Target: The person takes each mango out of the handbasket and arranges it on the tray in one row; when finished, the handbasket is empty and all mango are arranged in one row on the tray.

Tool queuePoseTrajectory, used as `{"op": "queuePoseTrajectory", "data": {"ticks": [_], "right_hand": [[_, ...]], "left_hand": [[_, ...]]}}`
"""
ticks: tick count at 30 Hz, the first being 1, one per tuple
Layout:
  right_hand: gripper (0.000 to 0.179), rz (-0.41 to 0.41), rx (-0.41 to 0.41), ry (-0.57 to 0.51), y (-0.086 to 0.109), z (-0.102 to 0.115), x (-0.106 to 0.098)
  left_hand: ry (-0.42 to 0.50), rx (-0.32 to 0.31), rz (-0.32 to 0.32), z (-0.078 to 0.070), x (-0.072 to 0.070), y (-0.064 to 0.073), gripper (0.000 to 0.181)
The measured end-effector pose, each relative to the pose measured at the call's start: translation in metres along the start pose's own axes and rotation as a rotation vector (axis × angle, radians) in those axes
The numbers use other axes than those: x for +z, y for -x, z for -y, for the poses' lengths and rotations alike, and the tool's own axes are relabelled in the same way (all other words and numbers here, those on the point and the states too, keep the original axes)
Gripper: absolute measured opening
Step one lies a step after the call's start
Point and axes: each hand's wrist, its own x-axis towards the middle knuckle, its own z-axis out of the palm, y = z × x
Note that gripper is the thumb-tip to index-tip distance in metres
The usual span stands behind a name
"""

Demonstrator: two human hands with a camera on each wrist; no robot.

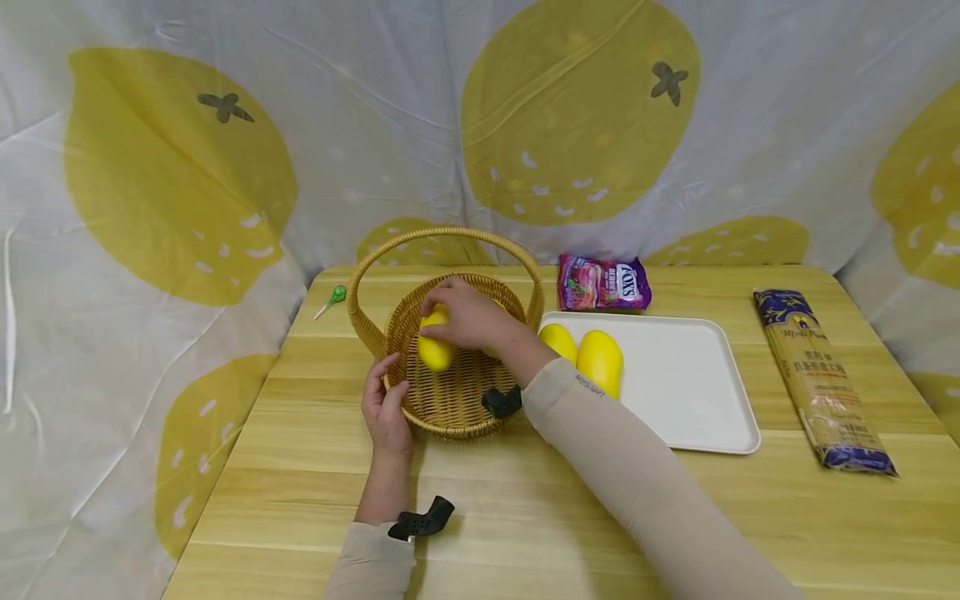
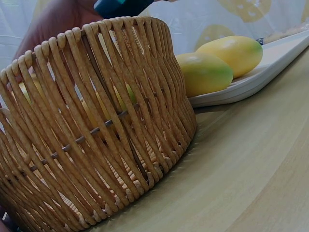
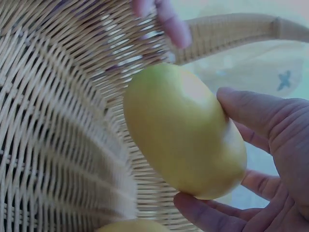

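Note:
A round wicker basket (image 1: 450,408) with a tall arched handle stands on the table. Inside it, my right hand (image 1: 468,315) holds a yellow mango (image 1: 435,354) between thumb and fingers. The right wrist view shows this mango (image 3: 181,130) with a greenish end, raised beside the woven wall. My left hand (image 1: 388,412) grips the basket's left rim, fingertips over the edge. Another mango (image 3: 133,226) lies in the basket, mostly hidden by my right hand in the head view. Two more mangoes (image 1: 600,362) lie on a white tray (image 1: 682,392) to the right.
Behind the tray lies a purple candy bag (image 1: 604,283). A long pasta packet (image 1: 821,379) is at the far right. A green lollipop (image 1: 337,295) lies left of the basket. A lemon-print curtain (image 1: 390,125) hangs round the table's back and sides.

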Motion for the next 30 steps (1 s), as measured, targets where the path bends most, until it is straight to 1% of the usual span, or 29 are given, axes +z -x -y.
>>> {"op": "queuePoseTrajectory", "data": {"ticks": [5,11,14,18,23,27,30], "right_hand": [[0.030,-0.047,-0.031,-0.050,0.017,0.006,-0.013],[0.028,-0.109,-0.093,-0.041,0.039,0.012,-0.022],[0.028,-0.131,-0.115,-0.056,0.050,0.013,-0.025],[0.033,-0.143,-0.122,-0.073,0.065,0.013,-0.024],[0.042,-0.151,-0.129,-0.082,0.084,0.009,-0.022],[0.048,-0.146,-0.142,-0.097,0.103,0.003,-0.020],[0.049,-0.136,-0.137,-0.108,0.120,-0.004,-0.019]], "left_hand": [[0.006,0.001,-0.003,0.000,0.000,0.000,0.043],[0.000,0.004,-0.012,0.001,0.000,0.000,0.044],[-0.009,0.008,-0.015,0.000,0.000,-0.001,0.043],[-0.002,0.005,-0.013,0.000,0.001,-0.001,0.043],[0.028,-0.007,-0.009,-0.002,0.002,0.000,0.044],[0.040,-0.004,-0.007,-0.002,0.002,0.000,0.043],[0.046,0.008,-0.003,-0.002,0.002,0.000,0.043]]}}
